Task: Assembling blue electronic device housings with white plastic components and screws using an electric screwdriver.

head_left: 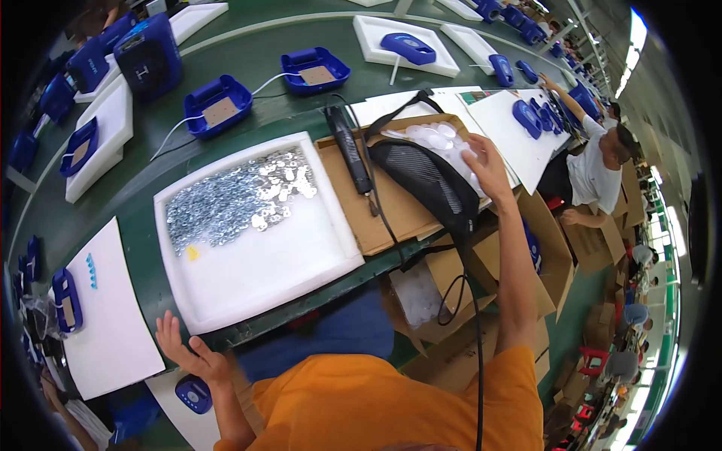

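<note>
My left hand (189, 352) is raised with fingers apart and nothing in it, by the near left corner of a white foam tray (263, 304). In this tray lie a heap of small silvery metal parts (210, 203), flat whitish pieces with holes (284, 184) and a small yellow piece (192, 253). My right hand (490, 171) reaches over a pile of translucent white discs (436, 137), thumb and fingers apart; whether the fingertips touch the discs is unclear. Beside it a black mesh pouch (425, 177) lies across a shallow cardboard tray (391, 225). A black electric screwdriver (348, 150) rests in that tray.
Open blue plastic housings (219, 109) with white cables lie on the green bench (263, 56). A black cable (475, 323) hangs past my right arm. Cardboard boxes (553, 248) stand at right. A co-worker in a white shirt (590, 169) sits beyond them.
</note>
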Tool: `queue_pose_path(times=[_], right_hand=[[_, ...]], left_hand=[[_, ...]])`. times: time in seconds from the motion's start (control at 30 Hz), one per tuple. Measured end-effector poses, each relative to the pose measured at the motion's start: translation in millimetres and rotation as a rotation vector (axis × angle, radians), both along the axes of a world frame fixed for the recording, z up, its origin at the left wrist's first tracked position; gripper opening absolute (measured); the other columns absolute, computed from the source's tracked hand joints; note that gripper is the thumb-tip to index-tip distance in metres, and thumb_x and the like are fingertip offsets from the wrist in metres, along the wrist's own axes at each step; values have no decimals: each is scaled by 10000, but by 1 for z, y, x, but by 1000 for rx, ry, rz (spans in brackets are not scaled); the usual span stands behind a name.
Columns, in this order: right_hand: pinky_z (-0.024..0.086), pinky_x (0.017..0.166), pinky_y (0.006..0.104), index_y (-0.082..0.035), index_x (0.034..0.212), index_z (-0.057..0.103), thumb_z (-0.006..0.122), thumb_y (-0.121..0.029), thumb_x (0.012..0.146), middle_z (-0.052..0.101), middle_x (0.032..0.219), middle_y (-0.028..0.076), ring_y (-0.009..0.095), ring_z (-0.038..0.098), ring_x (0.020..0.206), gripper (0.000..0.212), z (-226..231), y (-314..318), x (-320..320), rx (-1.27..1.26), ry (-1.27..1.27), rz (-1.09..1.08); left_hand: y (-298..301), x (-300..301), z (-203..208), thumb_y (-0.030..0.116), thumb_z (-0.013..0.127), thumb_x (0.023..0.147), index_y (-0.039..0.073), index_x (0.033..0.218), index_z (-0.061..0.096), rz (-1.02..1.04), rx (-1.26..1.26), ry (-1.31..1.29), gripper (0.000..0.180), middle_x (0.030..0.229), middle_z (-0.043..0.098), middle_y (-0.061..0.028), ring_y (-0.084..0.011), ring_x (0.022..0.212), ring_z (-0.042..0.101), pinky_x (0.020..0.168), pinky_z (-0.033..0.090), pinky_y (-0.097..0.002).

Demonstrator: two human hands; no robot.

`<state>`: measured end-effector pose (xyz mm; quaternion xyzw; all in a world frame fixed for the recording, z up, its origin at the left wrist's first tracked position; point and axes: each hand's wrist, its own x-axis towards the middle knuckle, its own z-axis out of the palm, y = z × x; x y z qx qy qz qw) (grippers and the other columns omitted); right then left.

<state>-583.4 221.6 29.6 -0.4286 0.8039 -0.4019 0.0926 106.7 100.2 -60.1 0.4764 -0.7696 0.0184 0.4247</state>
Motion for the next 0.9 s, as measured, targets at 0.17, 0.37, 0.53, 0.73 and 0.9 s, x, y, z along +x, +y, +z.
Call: queue_pose_path(times=[0.17, 0.37, 0.53, 0.73, 0.9], right_hand=[[562, 1085, 359, 25, 1387, 727, 724, -295, 1156, 786, 1285, 125, 209, 727, 1193, 394, -15, 38, -13, -391, 73, -222], [416, 661, 274, -56, 885, 681, 712, -330, 1165, 560, 801, -45, 62, 499, 758, 393, -102, 176, 31, -263, 10, -612], [563, 759, 479, -13, 949, 714, 704, -132, 993, 719, 819, 169, 269, 726, 771, 127, -163, 269, 168, 482, 74, -194], [630, 820, 372, -19, 1235, 808, 754, -251, 1117, 829, 1007, 138, 275, 810, 906, 266, -27, 121, 317, 593, -768, 800], [618, 842, 339, -32, 1206, 823, 843, -126, 1036, 822, 1041, 114, 226, 792, 931, 195, 60, -23, 358, -99, -524, 935]], left_hand=[[0, 8, 7, 245, 432, 1250, -39, 1496, 626, -56, 49, 166, 423, 1587, 668, -225, -439, 1564, 544, 1329, 381, -573], [-59, 19, 83, 77, 569, 1173, -32, 1323, 736, -203, 219, 329, 250, 1494, 733, -225, -381, 1453, 663, 1242, 486, -479], [-155, -27, 136, 46, 729, 1068, 19, 1219, 792, -421, 200, 8, 166, 1348, 798, -198, -383, 1305, 747, 1131, 562, -437], [-280, -133, 83, 145, 781, 1044, 49, 1299, 762, -590, 166, -282, 273, 1427, 743, -176, -418, 1319, 700, 1100, 576, -480], [-343, -194, 33, 204, 820, 1012, 79, 1407, 732, -480, -7, -459, 423, 1542, 679, -179, -394, 1439, 641, 1257, 490, -513]])
